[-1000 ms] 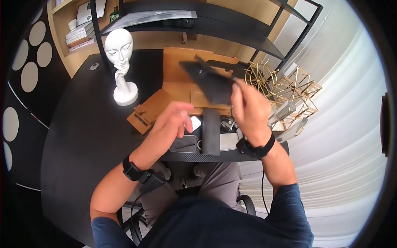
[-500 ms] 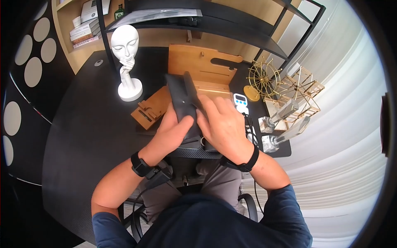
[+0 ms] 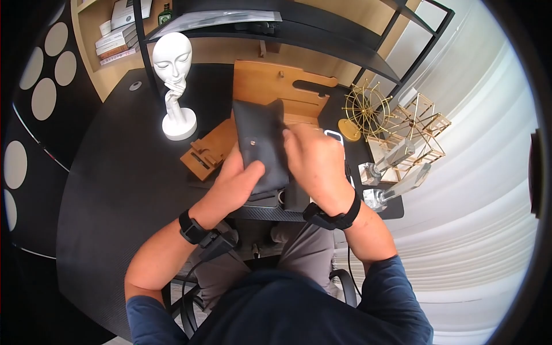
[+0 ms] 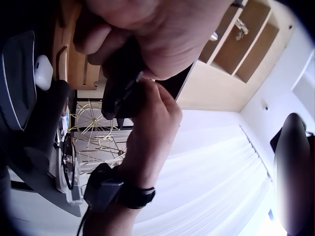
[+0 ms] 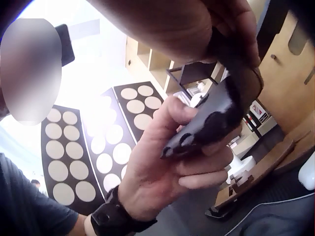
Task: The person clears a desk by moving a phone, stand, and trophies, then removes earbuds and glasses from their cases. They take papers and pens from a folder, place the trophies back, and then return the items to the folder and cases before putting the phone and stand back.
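Observation:
A black leather pouch [image 3: 260, 135] with a small metal snap is held up over the near part of the desk. My left hand [image 3: 233, 181] grips its lower left side, thumb across the front and fingers behind. With thumb and fingers, my right hand [image 3: 319, 161] pinches the pouch's right edge. In the right wrist view the pouch [image 5: 209, 118] appears edge-on, curved, with light glinting off its dark surface. The left wrist view shows the right hand [image 4: 157, 115] at the pouch's edge; the inside of the pouch is hidden.
Behind the pouch stands a wooden desk organizer [image 3: 276, 77]. A white face sculpture [image 3: 179, 123] is at the left; a gold Ferris wheel model [image 3: 368, 109] and crystal trophies [image 3: 397, 192] are at the right. A dark cylinder [image 4: 44, 125] and a white earphone case [image 4: 43, 72] lie below the hands.
The right hand brought the pouch down from over the organizer, and the left hand took hold of it. Since then its right-hand part has been spread, and its front now faces the head camera more.

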Motion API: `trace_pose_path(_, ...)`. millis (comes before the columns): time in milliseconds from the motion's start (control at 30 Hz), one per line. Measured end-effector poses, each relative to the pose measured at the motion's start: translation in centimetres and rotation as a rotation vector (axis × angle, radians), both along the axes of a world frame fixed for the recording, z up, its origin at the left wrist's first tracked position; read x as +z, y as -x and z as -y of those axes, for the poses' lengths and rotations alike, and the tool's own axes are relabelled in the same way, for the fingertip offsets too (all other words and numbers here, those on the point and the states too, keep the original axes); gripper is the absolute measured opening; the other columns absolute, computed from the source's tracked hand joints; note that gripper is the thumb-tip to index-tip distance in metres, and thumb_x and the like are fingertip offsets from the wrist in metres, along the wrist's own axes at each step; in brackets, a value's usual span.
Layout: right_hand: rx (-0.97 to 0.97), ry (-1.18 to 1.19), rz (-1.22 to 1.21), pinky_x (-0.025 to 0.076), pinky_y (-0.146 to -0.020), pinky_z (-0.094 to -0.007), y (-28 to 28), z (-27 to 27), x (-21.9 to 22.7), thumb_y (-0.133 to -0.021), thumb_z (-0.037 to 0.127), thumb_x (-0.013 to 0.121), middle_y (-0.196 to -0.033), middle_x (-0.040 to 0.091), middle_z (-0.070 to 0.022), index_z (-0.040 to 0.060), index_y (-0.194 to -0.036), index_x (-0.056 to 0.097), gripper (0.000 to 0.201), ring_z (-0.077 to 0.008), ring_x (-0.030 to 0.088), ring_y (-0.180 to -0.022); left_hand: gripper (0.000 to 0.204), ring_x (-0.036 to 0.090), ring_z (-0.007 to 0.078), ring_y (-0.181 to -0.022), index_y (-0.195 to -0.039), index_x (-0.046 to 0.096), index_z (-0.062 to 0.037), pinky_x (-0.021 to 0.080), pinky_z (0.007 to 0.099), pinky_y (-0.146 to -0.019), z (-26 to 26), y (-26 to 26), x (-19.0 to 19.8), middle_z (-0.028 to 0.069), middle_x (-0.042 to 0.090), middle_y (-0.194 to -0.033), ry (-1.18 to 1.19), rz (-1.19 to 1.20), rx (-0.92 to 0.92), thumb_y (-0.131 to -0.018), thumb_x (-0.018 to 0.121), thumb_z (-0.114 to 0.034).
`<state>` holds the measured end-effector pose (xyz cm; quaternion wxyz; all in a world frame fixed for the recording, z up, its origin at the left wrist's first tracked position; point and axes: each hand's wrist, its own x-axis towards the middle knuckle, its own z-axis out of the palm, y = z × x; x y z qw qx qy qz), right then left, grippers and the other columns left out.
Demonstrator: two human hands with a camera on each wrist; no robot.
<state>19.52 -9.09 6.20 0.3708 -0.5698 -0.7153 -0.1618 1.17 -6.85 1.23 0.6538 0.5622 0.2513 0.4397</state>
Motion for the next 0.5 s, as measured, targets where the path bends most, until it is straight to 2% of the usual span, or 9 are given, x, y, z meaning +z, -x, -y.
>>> trace_pose_path(100, -0.04, 0.061, -0.123, 0.057, -0.061, -0.0474, -1.2, -0.2, 0.2, -0.099, 0.025, 0.073, -0.069, 0.07, -0.0181, 0.0038, -0.086, 0.071, 0.024, -0.0381, 0.072, -0.065, 0.038, 0.059, 0.0087, -0.108, -0.136, 0.056, -0.0023, 0.051, 0.0268, -0.095, 0.2, 0.4, 0.7, 0.0017, 0.061, -0.122, 0.232, 0.087, 0.009, -0.099, 0.05, -0.005)
trace_pose_path(233, -0.122, 0.068, -0.142, 0.054, -0.061, -0.0452, -1.6, 0.4, 0.3, -0.094, 0.02, 0.079, -0.076, 0.069, -0.0121, 0.0053, -0.088, 0.063, 0.022, -0.0341, 0.07, -0.07, 0.036, 0.062, 0.0103, -0.102, -0.129, 0.059, -0.0025, 0.054, 0.0281, -0.089, -0.4, 0.8, 0.6, 0.0022, 0.062, -0.115, 0.288, 0.099, 0.054, -0.097, 0.054, -0.018)
trace_pose_path(267, -0.108, 0.009, -0.123, 0.053, -0.061, -0.0451, -1.7, 0.4, 0.2, -0.093, 0.017, 0.08, -0.079, 0.067, -0.0114, 0.0059, -0.089, 0.061, 0.022, -0.0337, 0.069, -0.072, 0.039, 0.065, 0.0125, -0.099, -0.129, 0.06, -0.003, 0.055, 0.0307, -0.085, 0.0, 0.6, 0.8, 0.0039, 0.064, -0.115, 0.336, 0.132, 0.101, -0.095, 0.054, -0.023)
trace_pose_path(367, -0.059, -0.127, -0.062, 0.052, -0.061, -0.0447, -2.0, 0.1, -0.5, -0.09, 0.012, 0.082, -0.084, 0.064, -0.0101, 0.0073, -0.092, 0.058, 0.025, -0.0329, 0.067, -0.076, 0.04, 0.067, 0.015, -0.1, -0.127, 0.062, -0.0046, 0.056, 0.0331, -0.082, 0.1, 0.6, 0.9, 0.0053, 0.067, -0.118, 0.528, 0.305, 0.084, -0.094, 0.053, -0.025)
trace_pose_path(433, -0.014, -0.164, -0.015, 0.052, -0.062, -0.0443, -1.9, 0.1, -0.6, -0.088, 0.01, 0.082, -0.086, 0.063, -0.0102, 0.0078, -0.092, 0.057, 0.026, -0.0328, 0.067, -0.079, 0.039, 0.07, 0.0183, -0.106, -0.126, 0.064, -0.0082, 0.058, 0.0388, -0.09, -1.0, 1.6, -1.0, 0.0049, 0.07, -0.121, 0.507, 0.306, 0.049, -0.093, 0.051, -0.025)
trace_pose_path(500, 0.02, -0.108, -0.012, 0.053, -0.062, -0.0447, -1.5, 0.1, -0.7, -0.089, 0.01, 0.08, -0.081, 0.065, -0.0108, 0.0071, -0.092, 0.057, 0.024, -0.0344, 0.067, -0.073, 0.038, 0.071, 0.0195, -0.11, -0.125, 0.067, -0.0117, 0.057, 0.045, -0.099, -1.6, 2.1, -1.6, 0.0024, 0.072, -0.12, 0.517, 0.355, -0.004, -0.092, 0.051, -0.023)
